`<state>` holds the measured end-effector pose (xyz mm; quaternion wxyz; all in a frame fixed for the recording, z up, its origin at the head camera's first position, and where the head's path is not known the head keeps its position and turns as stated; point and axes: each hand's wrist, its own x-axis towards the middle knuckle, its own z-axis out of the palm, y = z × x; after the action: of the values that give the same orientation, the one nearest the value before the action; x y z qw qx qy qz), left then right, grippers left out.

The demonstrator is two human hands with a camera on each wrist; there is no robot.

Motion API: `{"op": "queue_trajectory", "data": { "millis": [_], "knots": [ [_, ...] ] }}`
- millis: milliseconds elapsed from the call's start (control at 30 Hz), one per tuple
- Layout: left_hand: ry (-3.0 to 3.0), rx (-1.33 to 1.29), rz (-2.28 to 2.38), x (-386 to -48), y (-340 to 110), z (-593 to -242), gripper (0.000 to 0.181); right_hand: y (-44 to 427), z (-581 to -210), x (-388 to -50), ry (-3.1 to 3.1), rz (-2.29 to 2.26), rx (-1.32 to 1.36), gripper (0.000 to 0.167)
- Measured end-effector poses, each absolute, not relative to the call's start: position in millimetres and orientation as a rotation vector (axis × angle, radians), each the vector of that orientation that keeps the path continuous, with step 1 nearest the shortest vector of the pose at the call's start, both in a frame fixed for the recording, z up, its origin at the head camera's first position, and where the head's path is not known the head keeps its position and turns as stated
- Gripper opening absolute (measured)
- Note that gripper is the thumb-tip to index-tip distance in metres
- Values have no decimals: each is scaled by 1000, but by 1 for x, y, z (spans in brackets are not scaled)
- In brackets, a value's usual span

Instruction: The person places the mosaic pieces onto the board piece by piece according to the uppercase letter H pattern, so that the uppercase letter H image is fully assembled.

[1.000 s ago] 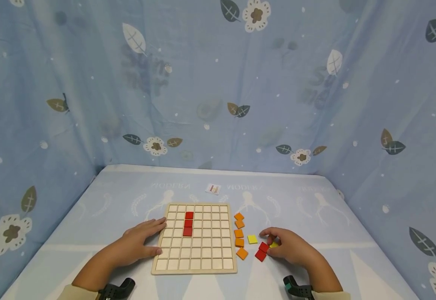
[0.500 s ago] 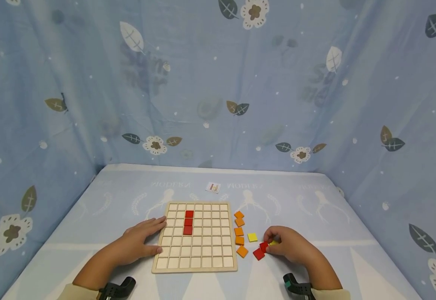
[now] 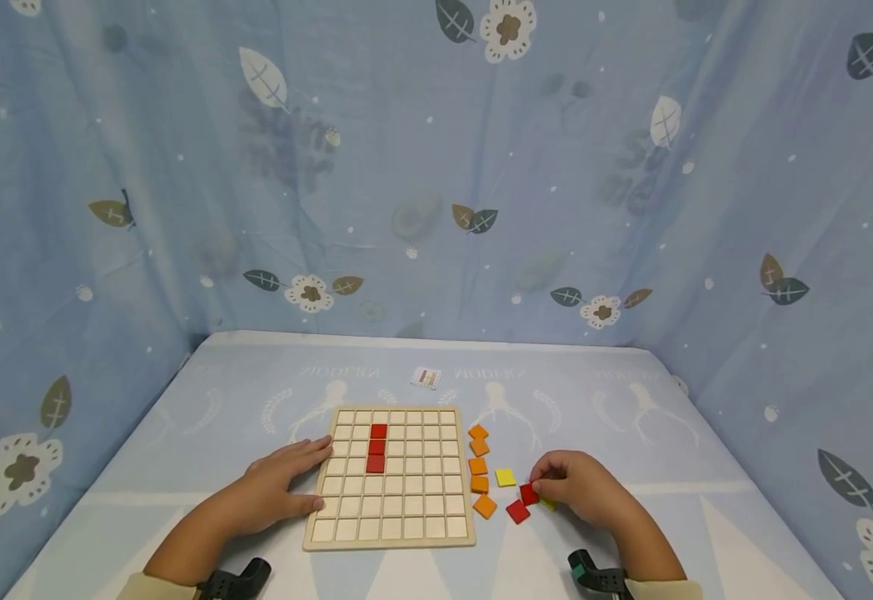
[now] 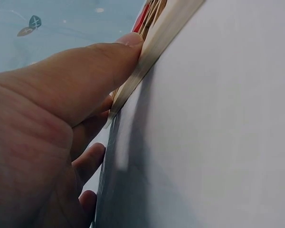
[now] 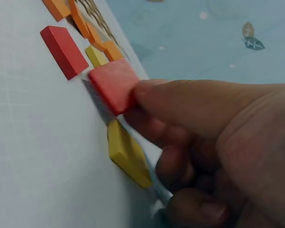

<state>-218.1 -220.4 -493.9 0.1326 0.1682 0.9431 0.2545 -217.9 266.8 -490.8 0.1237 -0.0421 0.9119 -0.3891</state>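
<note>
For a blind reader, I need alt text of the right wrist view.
The right hand pinches a red tile. A yellow tile is just below it in the picture; toward the upper left are another red tile, a second yellow tile and several orange tiles.

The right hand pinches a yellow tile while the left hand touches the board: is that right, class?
Not quite: the right hand pinches a red tile, not yellow, as the right wrist view shows; the left hand does touch the board.
</note>
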Motion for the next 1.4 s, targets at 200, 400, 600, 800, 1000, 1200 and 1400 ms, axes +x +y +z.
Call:
{"op": "queue_trajectory", "data": {
  "millis": [200, 400, 600, 800, 1000, 1200, 1400],
  "knots": [
    [2741, 482, 735, -219, -221, -493, 89, 255, -491, -220, 2747, -1225, 44, 5],
    [2722, 489, 770, -219, -221, -494, 88, 241, -491, -220, 2658, -1474, 231, 6],
    [2722, 488, 774, -219, -219, -495, 89, 218, -492, -221, 2523, -1691, 297, 11],
    [2722, 490, 769, -219, -221, -494, 88, 191, -488, -224, 2436, -1774, 208, 13],
    [2727, 489, 772, -220, -220, -495, 88, 163, -483, -231, 2380, -1783, 62, 15],
    [2720, 477, 781, -219, -219, -495, 88, 133, -481, -236, 2320, -1814, 17, 13],
    [2729, 495, 774, -219, -220, -495, 88, 108, -482, -236, 2331, -1814, -21, 12]
  ]
}}
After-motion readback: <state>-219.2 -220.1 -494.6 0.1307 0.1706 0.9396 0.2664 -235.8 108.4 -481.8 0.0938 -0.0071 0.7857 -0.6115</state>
